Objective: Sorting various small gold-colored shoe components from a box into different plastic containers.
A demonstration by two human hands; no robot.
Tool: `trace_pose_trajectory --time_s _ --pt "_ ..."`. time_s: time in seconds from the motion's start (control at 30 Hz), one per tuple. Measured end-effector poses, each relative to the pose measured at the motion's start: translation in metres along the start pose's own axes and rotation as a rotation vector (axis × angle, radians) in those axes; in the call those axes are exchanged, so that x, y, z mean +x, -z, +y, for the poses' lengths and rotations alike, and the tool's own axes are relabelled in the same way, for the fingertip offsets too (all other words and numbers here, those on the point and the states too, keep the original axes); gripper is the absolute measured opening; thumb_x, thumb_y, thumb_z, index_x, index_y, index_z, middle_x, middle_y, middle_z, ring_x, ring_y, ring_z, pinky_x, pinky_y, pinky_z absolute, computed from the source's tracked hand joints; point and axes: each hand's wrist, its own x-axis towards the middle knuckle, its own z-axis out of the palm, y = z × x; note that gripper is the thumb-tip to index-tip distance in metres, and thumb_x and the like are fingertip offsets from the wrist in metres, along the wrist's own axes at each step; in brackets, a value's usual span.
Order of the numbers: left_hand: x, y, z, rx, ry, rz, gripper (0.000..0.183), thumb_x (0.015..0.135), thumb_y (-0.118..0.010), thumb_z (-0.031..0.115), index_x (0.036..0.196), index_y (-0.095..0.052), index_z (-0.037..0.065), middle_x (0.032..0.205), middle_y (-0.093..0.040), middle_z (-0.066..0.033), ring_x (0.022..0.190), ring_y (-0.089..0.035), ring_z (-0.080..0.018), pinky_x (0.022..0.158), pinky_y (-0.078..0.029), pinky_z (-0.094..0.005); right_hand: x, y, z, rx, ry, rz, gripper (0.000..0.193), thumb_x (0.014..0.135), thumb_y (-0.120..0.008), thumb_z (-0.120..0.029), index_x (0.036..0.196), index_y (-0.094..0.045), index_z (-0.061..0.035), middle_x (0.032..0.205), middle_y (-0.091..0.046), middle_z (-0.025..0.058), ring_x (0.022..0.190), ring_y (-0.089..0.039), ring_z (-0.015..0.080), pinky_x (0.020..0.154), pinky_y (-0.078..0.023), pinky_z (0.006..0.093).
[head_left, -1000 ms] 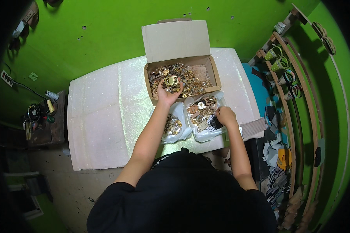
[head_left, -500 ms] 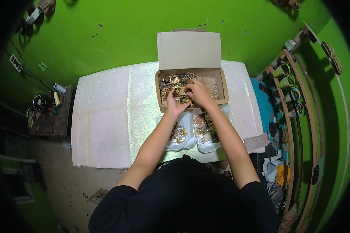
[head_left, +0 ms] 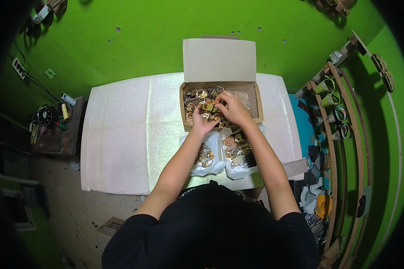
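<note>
A cardboard box (head_left: 259,101) with its lid raised stands on the table, filled with a jumble of small gold and silver metal fittings (head_left: 202,94). Over its near left part, my left hand (head_left: 204,124) is turned palm up, thumb and fingers spread apart among the pieces. My right hand (head_left: 232,110) reaches into the box from the right, its thumb and fingers pinched together; what they grip is too small to make out. A squarish gold-coloured piece (head_left: 208,107) shows between the hands, and I cannot tell which hand touches it.
Nearer me, two plastic-lined trays hold metal pieces: a left tray (head_left: 217,139) and a right tray (head_left: 244,172) under my right forearm. They stand on a shiny whitish table cover (head_left: 116,134). A rack with sandals (head_left: 331,98) is at right; a sewing machine (head_left: 45,117) at left.
My right hand has shifted slightly, and the gold-coloured piece between the hands shows more plainly. My left hand stays nearly in place. The whole view has shifted a little.
</note>
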Motion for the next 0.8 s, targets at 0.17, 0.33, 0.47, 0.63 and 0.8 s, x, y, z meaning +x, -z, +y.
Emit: trace_pose_trajectory --time_s 0.17,0.33,0.47,0.63,0.8 --pt "-0.001 -0.005 -0.001 0.039 0.007 0.129 0.045 0.088 -0.024 0.04 0.114 -0.044 0.01 0.117 -0.045 -0.0126 0.111 -0.041 -0.0282 0.094 -0.031 -0.0493 0.004 0.006 -0.008 0.109 -0.023 0.008 0.012 0.071 -0.056 -0.008 0.078 -0.054 0.0016 0.078 -0.053 0.0147 0.074 -0.053 0.0303 0.068 -0.042 0.0352" --pt "-0.001 -0.002 -0.001 0.064 -0.012 0.105 0.047 0.087 -0.024 0.042 0.116 -0.042 0.009 0.12 -0.043 -0.0131 0.112 -0.04 -0.0287 0.093 -0.031 -0.049 0.003 0.008 -0.014 0.184 -0.108 -0.004 0.014 0.073 -0.055 -0.01 0.08 -0.054 0.0017 0.076 -0.057 0.0149 0.07 -0.054 0.0277 0.065 -0.042 0.0333" --pt "0.0 -0.001 -0.001 0.042 -0.005 0.068 0.047 0.087 -0.025 0.042 0.116 -0.042 0.009 0.118 -0.044 -0.0134 0.111 -0.041 -0.0287 0.093 -0.032 -0.0486 0.001 0.009 -0.016 0.215 -0.126 -0.008 0.014 0.075 -0.055 -0.011 0.081 -0.053 0.0012 0.075 -0.058 0.0143 0.069 -0.055 0.0266 0.064 -0.043 0.0329" --pt "0.0 -0.001 0.0 0.043 -0.014 0.107 0.043 0.085 -0.028 0.036 0.106 -0.05 0.006 0.105 -0.052 -0.0132 0.099 -0.049 -0.0276 0.086 -0.04 -0.0451 0.004 0.011 -0.018 0.298 -0.143 -0.022 0.01 0.08 -0.054 -0.01 0.082 -0.052 -0.0004 0.075 -0.057 0.0026 0.068 -0.051 0.0072 0.062 -0.043 0.0231" --pt "0.0 -0.001 0.001 0.022 0.01 0.021 0.044 0.085 -0.027 0.036 0.101 -0.053 0.004 0.101 -0.054 -0.0146 0.095 -0.051 -0.0279 0.083 -0.042 -0.0454 0.007 0.021 -0.027 0.309 -0.172 -0.002 0.009 0.08 -0.054 -0.009 0.084 -0.053 -0.0006 0.078 -0.058 0.0031 0.07 -0.053 0.0073 0.063 -0.044 0.0229"
